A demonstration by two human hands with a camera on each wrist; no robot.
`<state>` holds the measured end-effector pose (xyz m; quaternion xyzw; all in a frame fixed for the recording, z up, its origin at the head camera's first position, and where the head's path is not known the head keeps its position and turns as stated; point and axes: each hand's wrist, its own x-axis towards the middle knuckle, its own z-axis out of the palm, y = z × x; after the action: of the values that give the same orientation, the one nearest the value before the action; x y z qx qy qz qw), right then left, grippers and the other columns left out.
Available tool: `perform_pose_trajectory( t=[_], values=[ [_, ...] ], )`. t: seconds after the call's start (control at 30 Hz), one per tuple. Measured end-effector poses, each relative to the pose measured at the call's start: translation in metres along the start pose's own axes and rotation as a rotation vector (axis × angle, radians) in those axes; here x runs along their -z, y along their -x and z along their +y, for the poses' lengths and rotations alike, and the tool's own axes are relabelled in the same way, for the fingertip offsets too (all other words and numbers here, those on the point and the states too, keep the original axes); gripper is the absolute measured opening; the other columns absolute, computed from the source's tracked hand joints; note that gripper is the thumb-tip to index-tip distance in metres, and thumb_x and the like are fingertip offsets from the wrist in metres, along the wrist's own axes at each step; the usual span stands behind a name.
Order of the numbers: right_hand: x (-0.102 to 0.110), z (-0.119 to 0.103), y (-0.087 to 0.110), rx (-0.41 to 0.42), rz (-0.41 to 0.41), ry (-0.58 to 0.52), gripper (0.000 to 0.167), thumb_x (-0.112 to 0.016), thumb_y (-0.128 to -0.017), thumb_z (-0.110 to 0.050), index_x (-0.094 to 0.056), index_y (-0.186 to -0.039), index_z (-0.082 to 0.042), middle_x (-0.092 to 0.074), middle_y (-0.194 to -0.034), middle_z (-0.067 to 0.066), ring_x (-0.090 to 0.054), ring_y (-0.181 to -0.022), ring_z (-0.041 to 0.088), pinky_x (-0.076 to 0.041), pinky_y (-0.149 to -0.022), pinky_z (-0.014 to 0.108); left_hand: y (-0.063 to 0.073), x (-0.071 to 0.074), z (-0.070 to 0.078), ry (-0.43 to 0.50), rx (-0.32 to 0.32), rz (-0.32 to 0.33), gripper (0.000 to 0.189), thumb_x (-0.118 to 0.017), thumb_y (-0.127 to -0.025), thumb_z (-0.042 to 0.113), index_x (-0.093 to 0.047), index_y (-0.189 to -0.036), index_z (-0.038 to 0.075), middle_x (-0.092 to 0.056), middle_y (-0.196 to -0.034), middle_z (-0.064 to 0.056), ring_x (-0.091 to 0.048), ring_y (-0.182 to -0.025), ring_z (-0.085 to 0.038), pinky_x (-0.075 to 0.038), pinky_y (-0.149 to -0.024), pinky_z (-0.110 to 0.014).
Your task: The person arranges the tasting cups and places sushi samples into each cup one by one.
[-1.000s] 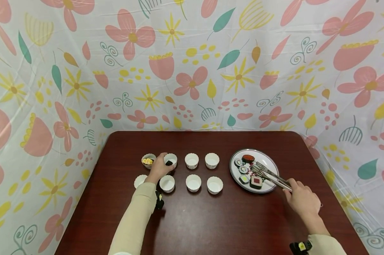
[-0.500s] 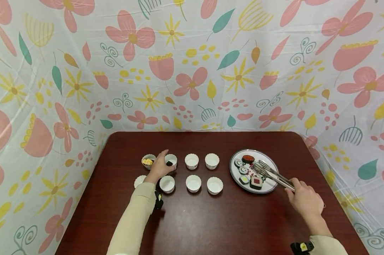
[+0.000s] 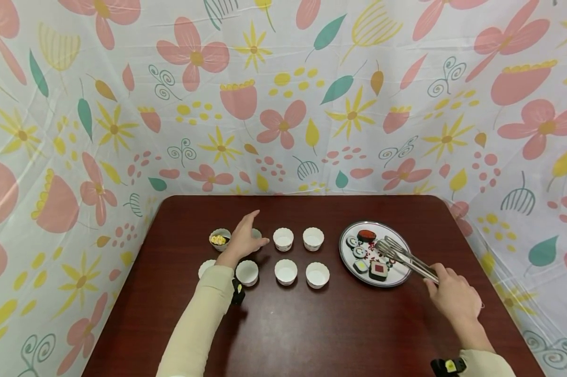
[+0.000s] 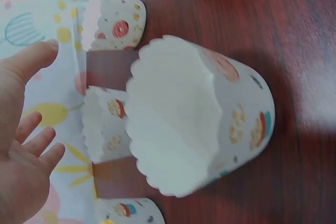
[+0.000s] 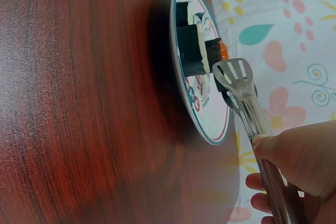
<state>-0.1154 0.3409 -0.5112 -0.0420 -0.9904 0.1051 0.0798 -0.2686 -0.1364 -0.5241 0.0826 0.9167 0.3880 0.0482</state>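
My left hand point(image 3: 242, 240) is over the second paper cup point(image 3: 256, 233) of the back row, thumb and fingers spread apart with nothing between them; it hides most of that cup and its contents. In the left wrist view the fingers point(image 4: 39, 142) hang apart beyond a near white scalloped cup point(image 4: 178, 119). My right hand point(image 3: 455, 296) grips metal tongs point(image 3: 408, 263) by their handles. The tongs' slotted ends are over a round plate point(image 3: 389, 233) with several sushi pieces: an orange-topped one point(image 3: 366, 235), a large square roll point(image 3: 378, 270) and smaller rolls point(image 3: 359, 252).
The leftmost back cup point(image 3: 219, 239) holds a yellow-topped dark piece. Other white paper cups, such as this front one point(image 3: 285, 272), stand in two rows on the dark wooden table point(image 3: 283, 330). A flowered cloth point(image 3: 283, 146) hangs behind the table.
My left hand has let go of the small dark piece; its fingers have spread and moved slightly up. The tongs and my right hand have shifted slightly right.
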Motion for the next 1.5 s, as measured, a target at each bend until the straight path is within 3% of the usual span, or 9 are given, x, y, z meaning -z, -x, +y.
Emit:
perform_pose_trajectory(
  t=[0.23, 0.57, 0.93, 1.5],
  values=[
    [0.001, -0.001, -0.001, 0.002, 0.014, -0.005, 0.031, -0.065, -0.081, -0.018, -0.053, -0.106, -0.004, -0.058, -0.091, 0.024, -0.053, -0.070, 0.044, -0.039, -0.049, 0.053, -0.003, -0.007, 0.016, -0.010, -0.042, -0.010, 0.089, -0.076, -0.075, 0.024, -0.023, -0.146, 0.026, -0.026, -0.149, -0.004, -0.040, -0.126, -0.030, -0.040, -0.096, -0.049],
    [0.003, -0.002, -0.001, 0.012, 0.034, -0.013, 0.032, -0.066, -0.080, -0.017, -0.053, -0.106, -0.004, -0.058, -0.089, 0.023, -0.053, -0.068, 0.043, -0.038, -0.047, 0.052, -0.007, -0.023, 0.031, -0.033, -0.064, -0.052, 0.091, -0.076, -0.074, 0.028, -0.021, -0.147, 0.027, -0.025, -0.150, -0.004, -0.031, -0.134, -0.028, -0.037, -0.097, -0.051],
    [0.008, -0.008, 0.000, 0.025, 0.072, -0.020, 0.033, -0.068, -0.079, -0.016, -0.053, -0.106, -0.003, -0.058, -0.087, 0.023, -0.052, -0.067, 0.045, -0.038, -0.047, 0.052, -0.012, -0.046, 0.026, -0.049, -0.059, -0.065, 0.090, -0.076, -0.073, 0.027, -0.024, -0.146, 0.020, -0.029, -0.148, -0.005, -0.036, -0.130, -0.029, -0.040, -0.096, -0.044],
    [0.009, -0.015, 0.002, 0.039, 0.089, -0.027, 0.033, -0.068, -0.079, -0.017, -0.054, -0.107, -0.005, -0.059, -0.089, 0.022, -0.053, -0.068, 0.043, -0.038, -0.045, 0.049, -0.010, -0.068, 0.023, -0.072, 0.048, -0.069, 0.084, -0.074, -0.076, 0.026, -0.028, -0.144, 0.014, -0.035, -0.144, -0.010, -0.042, -0.125, -0.032, -0.042, -0.094, -0.046]
  ],
)
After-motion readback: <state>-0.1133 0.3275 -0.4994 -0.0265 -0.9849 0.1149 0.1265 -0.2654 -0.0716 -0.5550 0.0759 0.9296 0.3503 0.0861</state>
